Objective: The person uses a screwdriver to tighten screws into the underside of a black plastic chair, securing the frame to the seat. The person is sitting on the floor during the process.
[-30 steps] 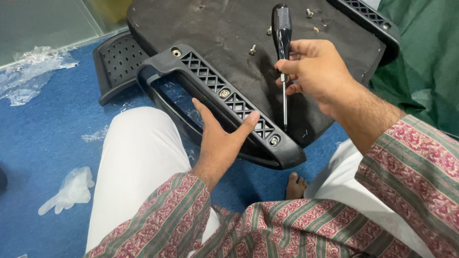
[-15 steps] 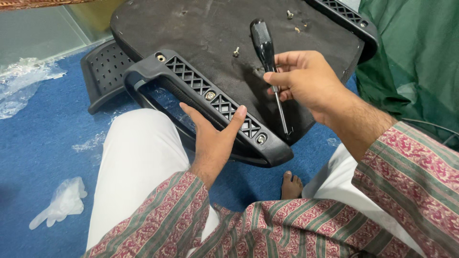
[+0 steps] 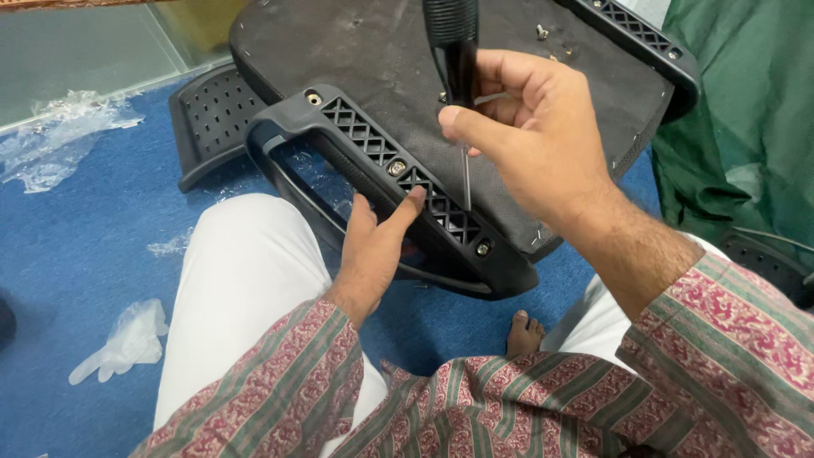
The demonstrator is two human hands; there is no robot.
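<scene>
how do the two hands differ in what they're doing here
The right hand is raised and curled around a black-handled screwdriver, shaft pointing down; the left hand holds no tool. The left hand lies open, fingers flat against the black chair armrest, while the right hand touches only the tool. Both are bare, with striped patterned sleeves.

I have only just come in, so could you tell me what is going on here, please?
A person sits on the blue carpet with an upturned black chair seat across the lap. The left hand steadies the armrest, fingers against its latticed bracket. The right hand holds a black-handled screwdriver upright, tip down by the bracket. Screws show in the bracket.
</scene>
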